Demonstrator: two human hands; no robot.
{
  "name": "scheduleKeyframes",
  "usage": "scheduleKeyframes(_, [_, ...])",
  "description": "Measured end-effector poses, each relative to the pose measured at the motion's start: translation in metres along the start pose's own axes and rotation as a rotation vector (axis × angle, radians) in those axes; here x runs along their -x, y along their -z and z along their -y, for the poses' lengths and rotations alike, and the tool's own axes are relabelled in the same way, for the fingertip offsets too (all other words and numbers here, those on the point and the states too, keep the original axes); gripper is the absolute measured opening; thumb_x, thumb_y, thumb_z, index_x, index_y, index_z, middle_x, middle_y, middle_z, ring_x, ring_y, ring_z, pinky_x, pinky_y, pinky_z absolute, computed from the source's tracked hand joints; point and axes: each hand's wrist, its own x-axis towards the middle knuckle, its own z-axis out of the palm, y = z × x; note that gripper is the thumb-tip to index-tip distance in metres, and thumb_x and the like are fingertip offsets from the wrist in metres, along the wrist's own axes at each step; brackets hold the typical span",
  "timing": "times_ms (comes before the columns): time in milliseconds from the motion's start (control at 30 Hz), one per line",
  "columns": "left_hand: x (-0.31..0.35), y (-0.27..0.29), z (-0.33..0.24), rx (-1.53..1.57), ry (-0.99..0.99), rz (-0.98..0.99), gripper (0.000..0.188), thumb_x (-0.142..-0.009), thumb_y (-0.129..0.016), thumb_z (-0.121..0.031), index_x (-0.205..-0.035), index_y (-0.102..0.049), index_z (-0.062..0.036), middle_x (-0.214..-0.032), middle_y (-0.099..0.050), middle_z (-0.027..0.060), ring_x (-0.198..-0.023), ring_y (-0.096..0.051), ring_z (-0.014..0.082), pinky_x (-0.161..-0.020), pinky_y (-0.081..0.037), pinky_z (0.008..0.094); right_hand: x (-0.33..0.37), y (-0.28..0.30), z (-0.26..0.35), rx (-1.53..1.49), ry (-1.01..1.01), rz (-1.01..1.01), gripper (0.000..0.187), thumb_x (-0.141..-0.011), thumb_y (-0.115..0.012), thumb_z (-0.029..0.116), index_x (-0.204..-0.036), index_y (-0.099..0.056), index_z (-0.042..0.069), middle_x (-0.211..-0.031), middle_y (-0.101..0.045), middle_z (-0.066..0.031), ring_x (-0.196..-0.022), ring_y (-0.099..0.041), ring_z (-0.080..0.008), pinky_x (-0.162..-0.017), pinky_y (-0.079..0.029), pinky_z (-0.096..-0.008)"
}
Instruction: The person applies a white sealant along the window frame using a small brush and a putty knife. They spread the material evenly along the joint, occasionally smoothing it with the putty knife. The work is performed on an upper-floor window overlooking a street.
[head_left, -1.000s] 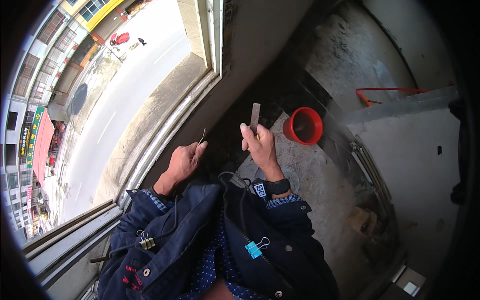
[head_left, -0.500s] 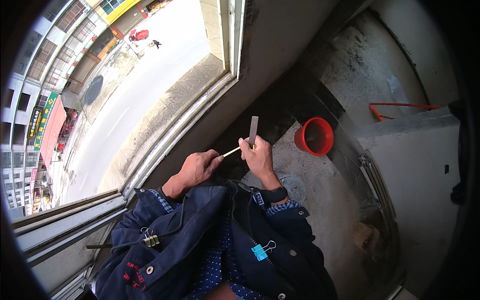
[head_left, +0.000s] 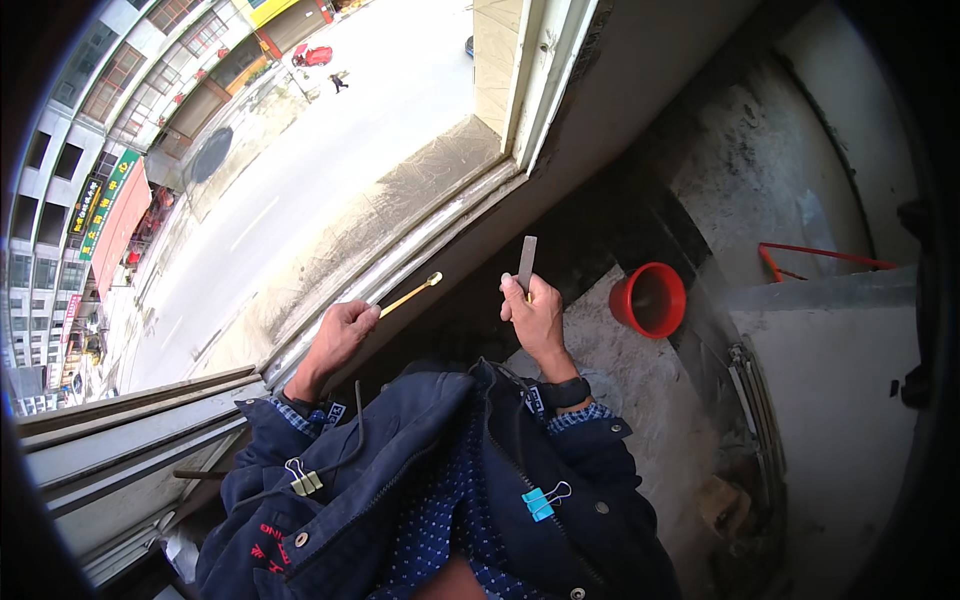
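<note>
My left hand (head_left: 340,342) is closed on one end of a thin yellow stick (head_left: 404,297). The stick slants up and right over the window side, and its pale, widened tip looks like a small spoon. To its right, my right hand (head_left: 538,318) grips a flat grey metal strip (head_left: 527,262) that stands up out of the fist. A bit of yellow shows by the fingers there; whether it belongs to the strip, I cannot tell. The two hands are apart, and the stick does not touch the strip.
On my left is an open window with a pale frame (head_left: 440,228), high above a street (head_left: 300,170). A red bucket (head_left: 619,302) stands on the dusty floor to the right. Beyond it are a low grey wall (head_left: 810,340) and a red bar (head_left: 830,256).
My left hand has drawn away to the left, pulling the stick's tip out from my right hand. The right hand still grips the metal strip. The whole view has shifted.
</note>
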Motion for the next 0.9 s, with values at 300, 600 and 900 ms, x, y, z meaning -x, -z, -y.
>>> scheduleKeyframes(300, [-0.014,0.040,0.036,-0.210,0.081,-0.152,0.035,-0.092,-0.062,-0.027,-0.072,-0.064,0.0019,-0.059,-0.053,0.0028,-0.057,-0.050,0.0126,-0.055,-0.041,0.0342,-0.005,0.002,-0.001,0.034,-0.037,-0.024,0.030,-0.100,-0.064,0.028,-0.089,-0.066,0.000,-0.061,-0.066,-0.0061,-0.056,-0.065,-0.0154,-0.055,-0.050,-0.0316])
scheduleKeyframes(600, [-0.073,0.014,0.015,-0.303,0.016,-0.083,0.032,-0.088,-0.064,-0.026,-0.077,-0.072,0.0033,-0.060,-0.061,0.0111,-0.060,-0.060,0.0178,-0.062,-0.048,0.0370,-0.002,0.012,0.000,0.061,-0.041,-0.084,0.030,-0.099,-0.064,0.028,-0.090,-0.067,0.000,-0.061,-0.066,-0.0068,-0.056,-0.066,-0.0160,-0.056,-0.050,-0.0324])
scheduleKeyframes(900, [-0.141,-0.015,-0.020,-0.239,-0.105,-0.020,0.029,-0.087,-0.064,-0.023,-0.088,-0.075,0.0035,-0.074,-0.070,0.0222,-0.070,-0.070,0.0276,-0.073,-0.054,0.0408,0.003,0.027,-0.003,0.046,-0.070,-0.202,0.028,-0.099,-0.065,0.027,-0.093,-0.066,0.000,-0.062,-0.064,-0.0041,-0.056,-0.062,-0.0123,-0.055,-0.047,-0.0295])
